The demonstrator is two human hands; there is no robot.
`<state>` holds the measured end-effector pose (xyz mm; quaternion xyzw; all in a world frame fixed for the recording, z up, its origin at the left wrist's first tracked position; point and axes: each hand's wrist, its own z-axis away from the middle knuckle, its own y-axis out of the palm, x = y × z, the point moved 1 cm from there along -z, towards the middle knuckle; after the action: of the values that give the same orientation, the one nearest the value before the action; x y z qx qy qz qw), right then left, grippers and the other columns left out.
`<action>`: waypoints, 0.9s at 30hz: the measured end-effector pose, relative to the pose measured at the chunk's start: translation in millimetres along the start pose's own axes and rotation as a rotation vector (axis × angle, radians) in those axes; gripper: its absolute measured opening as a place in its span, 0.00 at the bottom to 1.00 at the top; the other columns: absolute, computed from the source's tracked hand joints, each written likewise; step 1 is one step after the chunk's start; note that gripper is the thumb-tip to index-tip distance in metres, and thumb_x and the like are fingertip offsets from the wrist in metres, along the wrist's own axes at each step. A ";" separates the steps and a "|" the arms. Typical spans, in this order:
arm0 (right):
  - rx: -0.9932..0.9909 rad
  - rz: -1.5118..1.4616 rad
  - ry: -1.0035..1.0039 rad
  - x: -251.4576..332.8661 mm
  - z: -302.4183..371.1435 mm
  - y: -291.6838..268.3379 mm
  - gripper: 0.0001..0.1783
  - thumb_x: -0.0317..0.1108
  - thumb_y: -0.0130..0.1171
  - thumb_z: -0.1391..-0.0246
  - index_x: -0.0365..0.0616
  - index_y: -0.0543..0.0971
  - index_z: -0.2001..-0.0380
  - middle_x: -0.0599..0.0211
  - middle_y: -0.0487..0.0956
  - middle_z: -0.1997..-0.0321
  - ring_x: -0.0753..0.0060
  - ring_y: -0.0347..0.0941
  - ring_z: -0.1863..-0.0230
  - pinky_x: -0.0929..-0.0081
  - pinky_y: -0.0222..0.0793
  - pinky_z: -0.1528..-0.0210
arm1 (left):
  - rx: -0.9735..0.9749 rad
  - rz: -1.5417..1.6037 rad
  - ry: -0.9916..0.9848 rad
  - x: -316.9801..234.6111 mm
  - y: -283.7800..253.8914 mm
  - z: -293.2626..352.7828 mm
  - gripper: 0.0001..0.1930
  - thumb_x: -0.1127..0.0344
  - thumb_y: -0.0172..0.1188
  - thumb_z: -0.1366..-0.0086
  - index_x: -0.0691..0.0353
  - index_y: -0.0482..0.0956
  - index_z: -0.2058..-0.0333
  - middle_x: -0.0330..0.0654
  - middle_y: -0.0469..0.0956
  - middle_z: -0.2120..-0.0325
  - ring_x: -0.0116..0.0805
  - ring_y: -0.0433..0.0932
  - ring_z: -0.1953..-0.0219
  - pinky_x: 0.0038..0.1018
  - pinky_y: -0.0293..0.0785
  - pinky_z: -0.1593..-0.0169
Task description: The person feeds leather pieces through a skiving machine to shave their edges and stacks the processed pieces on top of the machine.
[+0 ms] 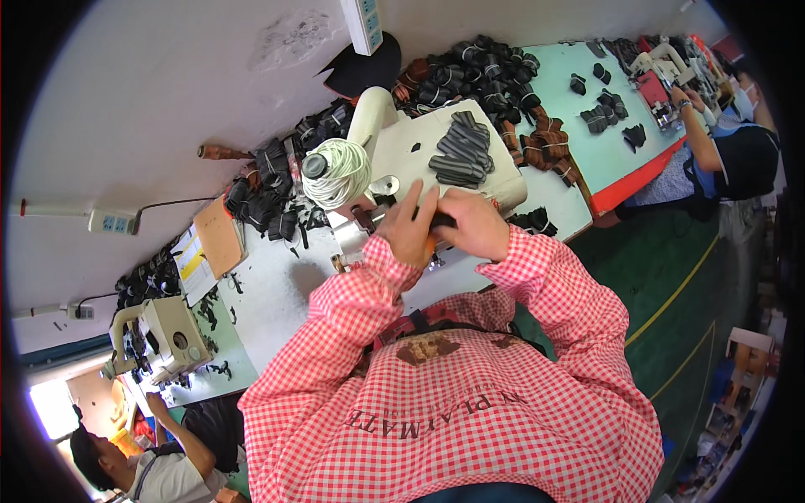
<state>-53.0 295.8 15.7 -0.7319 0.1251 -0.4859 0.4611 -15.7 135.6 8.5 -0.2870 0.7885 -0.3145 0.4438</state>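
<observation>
My left hand [409, 228] is at the front of a cream sewing machine [394, 155], its fingers stretched upward and slightly apart. Beside it, my right hand [475, 223] curls closed on a small dark piece [443, 221], mostly hidden between the two hands. Something orange [431, 245] shows just under them. A fanned stack of dark grey strips [464, 152] lies on the machine's flat top, beyond my right hand. To the left of my hands, a thick coil of pale cord [337, 174] sits at the machine's head.
Bundled black and brown strips [482, 80] pile along the wall. A clipboard [220, 236] and papers [193, 264] lie on the left of the white table [272, 281]. Co-workers sit at another machine [168, 335] on the left and a green-topped table [558, 80] on the right.
</observation>
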 end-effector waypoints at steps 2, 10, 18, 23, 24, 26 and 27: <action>0.178 -0.199 -0.122 15.3 0.3 -3.1 0.15 0.32 0.62 0.62 0.40 0.77 0.67 0.57 0.74 0.73 0.54 0.73 0.68 0.65 0.69 0.67 | 0.234 -0.050 -0.034 1.9 -14.5 16.8 0.31 0.67 0.62 0.52 0.59 0.64 0.47 0.49 0.74 0.68 0.50 0.76 0.69 0.37 0.74 0.69; 0.188 -0.890 0.318 38.7 0.4 23.7 0.27 0.31 0.61 0.55 0.31 0.68 0.52 0.51 0.76 0.64 0.70 0.76 0.65 0.74 0.71 0.62 | 0.319 -0.022 -0.344 13.0 -47.9 36.3 0.15 0.63 0.63 0.53 0.59 0.71 0.66 0.49 0.76 0.75 0.50 0.77 0.72 0.41 0.73 0.69; -0.006 -0.317 0.052 77.0 9.9 46.7 0.22 0.36 0.54 0.49 0.35 0.69 0.52 0.45 0.74 0.63 0.43 0.71 0.61 0.61 0.69 0.60 | 0.446 -0.001 -0.375 29.6 -56.3 47.2 0.15 0.62 0.60 0.49 0.60 0.77 0.63 0.51 0.78 0.76 0.48 0.79 0.74 0.35 0.75 0.71; 0.082 -0.932 0.327 61.0 5.2 43.1 0.13 0.31 0.57 0.49 0.32 0.75 0.63 0.62 0.76 0.74 0.75 0.73 0.76 0.78 0.68 0.75 | 0.637 0.845 -0.675 34.6 -76.8 53.8 0.26 0.52 0.51 0.37 0.58 0.63 0.44 0.47 0.78 0.66 0.38 0.78 0.84 0.22 0.71 0.86; 0.143 -1.025 0.415 62.6 3.6 38.3 0.12 0.29 0.57 0.48 0.34 0.75 0.62 0.69 0.76 0.74 0.86 0.68 0.79 0.85 0.64 0.79 | 0.622 1.125 -0.802 43.2 -79.4 60.5 0.29 0.47 0.48 0.36 0.58 0.59 0.42 0.49 0.77 0.64 0.41 0.78 0.84 0.24 0.72 0.86; 0.156 -1.095 0.438 66.6 1.8 43.8 0.12 0.29 0.57 0.48 0.34 0.73 0.61 0.68 0.76 0.74 0.85 0.69 0.79 0.85 0.64 0.80 | 0.583 1.413 -0.940 48.7 -72.6 72.7 0.38 0.36 0.40 0.37 0.58 0.50 0.39 0.55 0.74 0.58 0.47 0.78 0.83 0.27 0.71 0.88; 0.158 -1.161 0.462 68.4 1.1 46.1 0.13 0.29 0.57 0.48 0.35 0.72 0.60 0.68 0.76 0.74 0.84 0.69 0.79 0.85 0.63 0.80 | 0.575 1.414 -0.946 51.7 -65.4 78.8 0.38 0.36 0.40 0.37 0.58 0.50 0.39 0.55 0.74 0.58 0.47 0.78 0.83 0.27 0.71 0.88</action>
<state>-5.9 228.2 19.6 -0.5204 -0.2326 -0.8104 0.1358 42.1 37.1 -1.4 0.2882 0.4066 -0.0021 0.8670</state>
